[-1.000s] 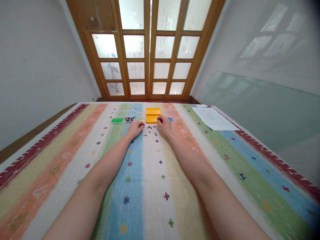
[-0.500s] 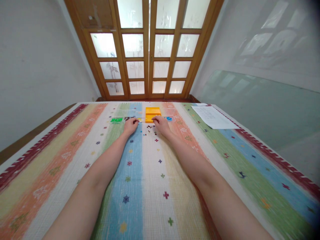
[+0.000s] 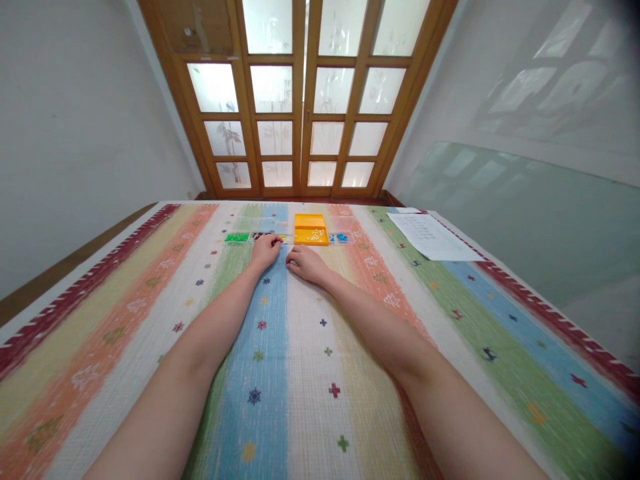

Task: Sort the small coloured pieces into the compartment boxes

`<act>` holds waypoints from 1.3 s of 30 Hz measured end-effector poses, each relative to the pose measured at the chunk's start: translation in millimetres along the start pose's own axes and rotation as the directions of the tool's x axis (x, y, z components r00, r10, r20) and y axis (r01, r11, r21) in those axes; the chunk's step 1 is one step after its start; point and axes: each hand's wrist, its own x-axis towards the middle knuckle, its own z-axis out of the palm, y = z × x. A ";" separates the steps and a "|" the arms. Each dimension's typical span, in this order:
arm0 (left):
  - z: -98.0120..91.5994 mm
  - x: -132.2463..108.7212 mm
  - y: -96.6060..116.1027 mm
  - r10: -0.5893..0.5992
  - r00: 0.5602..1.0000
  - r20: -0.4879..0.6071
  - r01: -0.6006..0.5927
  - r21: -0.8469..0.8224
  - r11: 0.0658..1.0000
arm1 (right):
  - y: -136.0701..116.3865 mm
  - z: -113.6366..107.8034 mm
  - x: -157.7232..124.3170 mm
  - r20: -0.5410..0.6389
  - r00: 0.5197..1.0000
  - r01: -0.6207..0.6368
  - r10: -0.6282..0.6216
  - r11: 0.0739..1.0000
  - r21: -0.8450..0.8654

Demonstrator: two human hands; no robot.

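My left hand rests at the front of the clear boxes, thumb and fingers pinched together; whatever they hold is too small to name. Partly behind it lie a clear box of dark brown pieces and some yellow pieces. My right hand is low over the cloth in front of the open yellow box, fingers curled down. It covers the spot where loose pieces lay, and its fingertips are too small to read. Small white pieces lie in the yellow box's near half.
Green pieces fill a clear box at the left, and blue pieces lie in one right of the yellow box. A printed sheet lies at the far right on the striped tablecloth. Wooden glass doors stand behind the table.
My right hand has moved from the yellow box toward me and left, down to the loose pieces on the cloth. My left hand has stayed nearly in place. The view has shifted slightly.
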 end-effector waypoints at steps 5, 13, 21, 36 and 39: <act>1.4 0.6 -1.2 0.009 1.000 0.010 -0.009 0.010 1.000 | 5.8 2.5 -0.2 -0.028 1.000 -0.008 0.008 1.000 -0.004; 1.4 0.5 -0.8 0.016 1.000 0.024 -0.016 0.014 1.000 | 13.2 3.8 3.2 -0.035 0.997 -0.062 0.062 0.998 0.011; 2.7 0.2 -1.4 0.037 0.999 0.016 -0.037 0.002 0.999 | 37.1 1.6 4.0 -0.182 0.957 -0.202 0.225 0.970 0.137; 6.1 2.0 -5.6 0.035 0.999 0.031 -0.034 -0.017 0.999 | 30.7 -15.2 -3.4 0.055 0.998 0.015 -0.024 0.988 0.155; 5.9 2.1 -5.3 0.017 0.998 0.053 -0.016 -0.015 1.000 | 29.2 -16.9 -4.3 0.061 0.997 0.042 -0.050 0.991 0.127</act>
